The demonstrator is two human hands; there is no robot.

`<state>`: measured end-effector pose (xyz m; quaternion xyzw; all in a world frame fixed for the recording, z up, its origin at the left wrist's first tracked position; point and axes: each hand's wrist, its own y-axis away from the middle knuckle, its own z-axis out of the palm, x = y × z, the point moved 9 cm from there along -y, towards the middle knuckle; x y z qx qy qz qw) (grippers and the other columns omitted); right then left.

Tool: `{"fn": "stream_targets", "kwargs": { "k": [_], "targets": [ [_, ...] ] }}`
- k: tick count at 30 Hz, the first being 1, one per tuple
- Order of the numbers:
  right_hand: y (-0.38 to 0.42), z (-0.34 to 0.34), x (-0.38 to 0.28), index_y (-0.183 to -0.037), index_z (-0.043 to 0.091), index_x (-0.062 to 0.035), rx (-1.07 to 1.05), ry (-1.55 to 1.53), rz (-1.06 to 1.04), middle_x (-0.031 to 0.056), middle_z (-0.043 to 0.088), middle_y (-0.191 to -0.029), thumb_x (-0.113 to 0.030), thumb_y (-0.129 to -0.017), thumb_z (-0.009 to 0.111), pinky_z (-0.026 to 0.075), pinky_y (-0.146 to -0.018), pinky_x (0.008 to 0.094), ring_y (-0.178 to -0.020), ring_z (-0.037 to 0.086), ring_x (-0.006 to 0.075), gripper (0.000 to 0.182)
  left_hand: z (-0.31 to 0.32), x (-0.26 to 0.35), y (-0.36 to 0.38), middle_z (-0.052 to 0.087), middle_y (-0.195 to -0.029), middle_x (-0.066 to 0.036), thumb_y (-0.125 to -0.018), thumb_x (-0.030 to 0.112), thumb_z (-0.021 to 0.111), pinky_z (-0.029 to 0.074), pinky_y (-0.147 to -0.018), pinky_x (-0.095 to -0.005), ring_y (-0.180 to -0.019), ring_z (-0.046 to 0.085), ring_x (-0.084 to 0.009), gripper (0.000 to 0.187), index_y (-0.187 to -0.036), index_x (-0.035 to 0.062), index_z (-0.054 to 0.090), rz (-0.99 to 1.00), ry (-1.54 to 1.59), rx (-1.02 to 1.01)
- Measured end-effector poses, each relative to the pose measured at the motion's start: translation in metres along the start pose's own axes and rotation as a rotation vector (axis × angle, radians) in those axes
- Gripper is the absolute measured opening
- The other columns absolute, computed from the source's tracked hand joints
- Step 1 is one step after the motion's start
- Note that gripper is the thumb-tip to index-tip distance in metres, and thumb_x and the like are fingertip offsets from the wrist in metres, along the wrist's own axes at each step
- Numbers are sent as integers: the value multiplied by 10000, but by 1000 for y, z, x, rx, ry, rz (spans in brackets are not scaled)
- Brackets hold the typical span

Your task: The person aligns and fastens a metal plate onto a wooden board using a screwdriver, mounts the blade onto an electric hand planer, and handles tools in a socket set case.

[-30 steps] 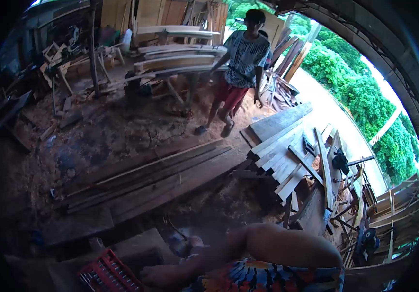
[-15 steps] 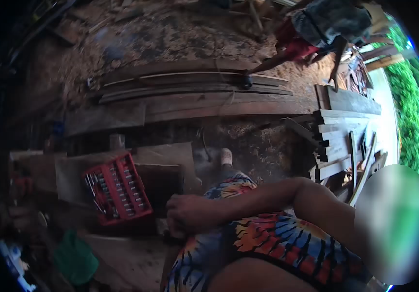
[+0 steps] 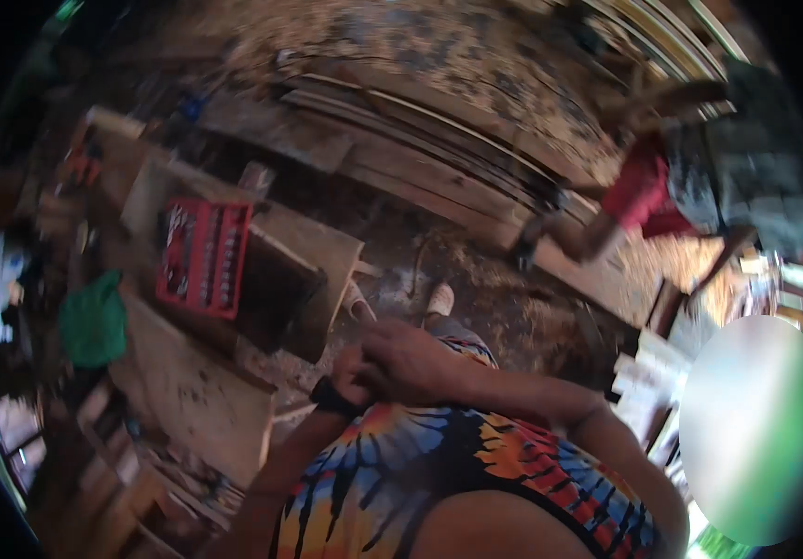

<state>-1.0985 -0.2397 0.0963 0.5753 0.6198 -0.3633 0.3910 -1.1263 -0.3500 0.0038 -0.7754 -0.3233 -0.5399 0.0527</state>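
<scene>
In front of my patterned shirt, my right hand (image 3: 412,361) lies closed over my left hand (image 3: 352,374). Its fingers are curled, and whatever is inside them, if anything, is hidden. Most of the left fingers are covered by the right hand. A black wristband (image 3: 334,398) circles my left wrist. Beyond my hands, to the left, a red socket set case (image 3: 204,259) lies open with metal pieces in rows. It rests on a wooden board (image 3: 313,233) beside a dark panel (image 3: 280,298). Neither hand touches the case.
Long planks (image 3: 439,191) lie across the ground ahead. Another person in red shorts (image 3: 639,191) stands at the right beside them. Stacked boards (image 3: 653,373) are at the right edge. A green cloth-like item (image 3: 94,320) sits at the left, near a wooden panel (image 3: 201,401).
My view has turned, so the case and planks appear tilted. My left hand and its wristband now show clearly under the right hand. The other person's legs now show beside the planks.
</scene>
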Motion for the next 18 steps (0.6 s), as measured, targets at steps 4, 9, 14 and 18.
{"fn": "stream_targets", "kwargs": {
  "k": [4, 9, 14, 18],
  "targets": [
    [31, -39, 0, -1009, 676, -14, -109, 33, 23, 209, 672, -1025, -252, -969, 718, 554, -849, 501, -978, 680, 434, 245, 38, 47, -26, 751, -944, -189, -713, 359, 787, 577, -814, -493, -944, 728, -429, 362, -951, 87, 765, -44, -201, -155],
    [36, -75, 3, -1059, 697, -2, 5, 102, -94, 213, 720, -1076, -173, -954, 738, 577, -833, 445, -966, 711, 424, 205, 63, 45, -54, 753, -882, -184, -688, 410, 785, 580, -775, -491, -885, 739, -400, 343, -852, 109, 764, -305, -290, -79],
    [21, -84, 12, -964, 723, -23, -171, 90, -74, 191, 727, -1013, -194, -949, 750, 570, -826, 488, -967, 705, 413, 174, 74, 34, -68, 749, -838, -190, -689, 466, 796, 589, -746, -499, -838, 744, -400, 391, -848, 110, 766, -325, -294, -36],
    [4, -96, 25, -1000, 746, -23, -278, 185, -40, 197, 748, -1060, -227, -932, 779, 587, -856, 464, -1000, 733, 381, 218, 62, 54, -83, 753, -856, -210, -683, 525, 808, 600, -765, -508, -840, 749, -420, 455, -869, 112, 775, -302, -328, 11]
  ]
}}
